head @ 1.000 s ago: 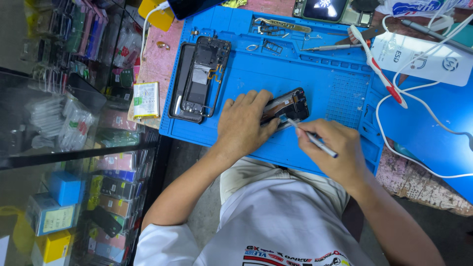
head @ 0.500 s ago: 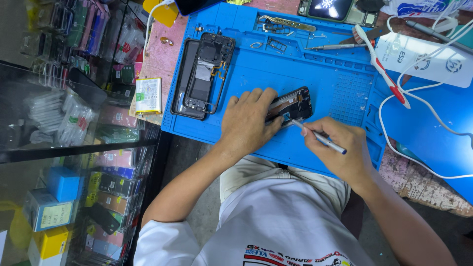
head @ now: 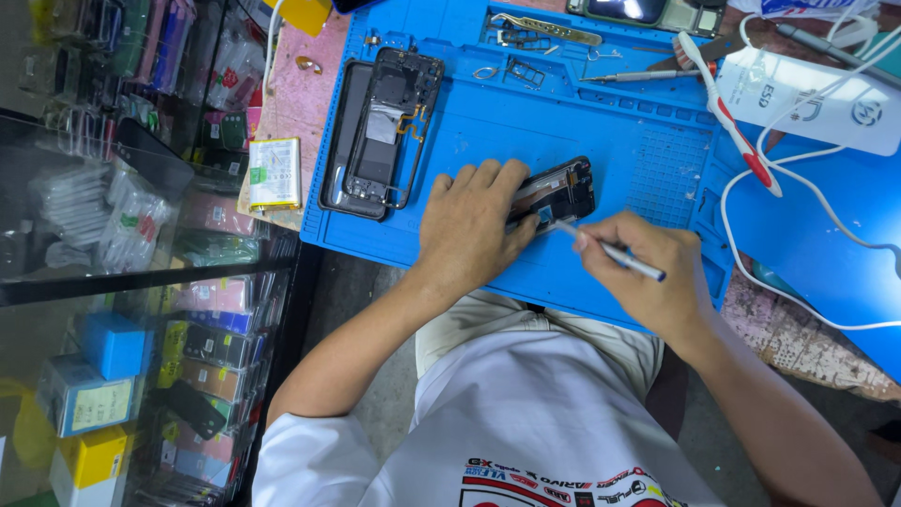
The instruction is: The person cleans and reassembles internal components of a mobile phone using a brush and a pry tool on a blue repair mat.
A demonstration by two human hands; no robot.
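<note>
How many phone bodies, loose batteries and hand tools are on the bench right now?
Opened phone bodies: 2, phone under the left hand and phone frame
Loose battery: 1, battery
Hand tools: 3, tool in the right hand, tweezers, screwdriver
Total: 6

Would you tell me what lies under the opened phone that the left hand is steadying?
The opened phone rests on the blue work mat. The left hand covers its near end, so anything beneath that part cannot be seen. The right hand brings a thin tool to it.
</note>
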